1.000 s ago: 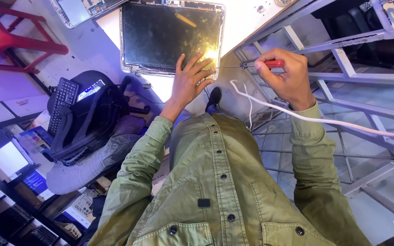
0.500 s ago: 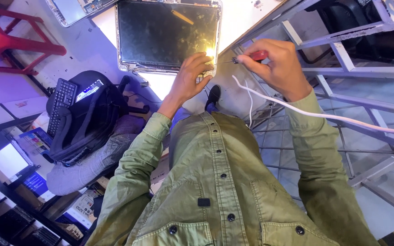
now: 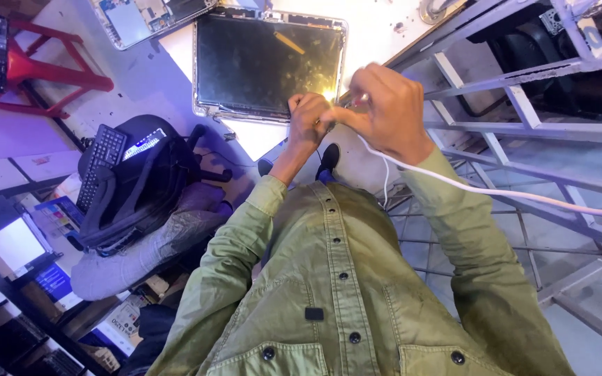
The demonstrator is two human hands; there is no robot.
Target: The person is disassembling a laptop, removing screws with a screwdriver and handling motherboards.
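We see flat dark glossy panel [image 3: 266, 66], rectangular, metal-edged, on white tabletop [image 3: 377, 28]. Left hand [image 3: 308, 118] clenched at its corner; right hand [image 3: 384, 111] grasps thin tool, white cable [image 3: 496, 191] trailing right.

dark rectangular screen panel [image 3: 269, 66] on white table, colourful boxes [image 3: 60, 216] lower left

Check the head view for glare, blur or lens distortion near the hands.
Head view: a bright glare spot sits on the dark panel's lower right corner, just beside the left hand; the right hand is slightly motion-blurred; wide-angle distortion bends the metal rack and the white cable toward the edges.
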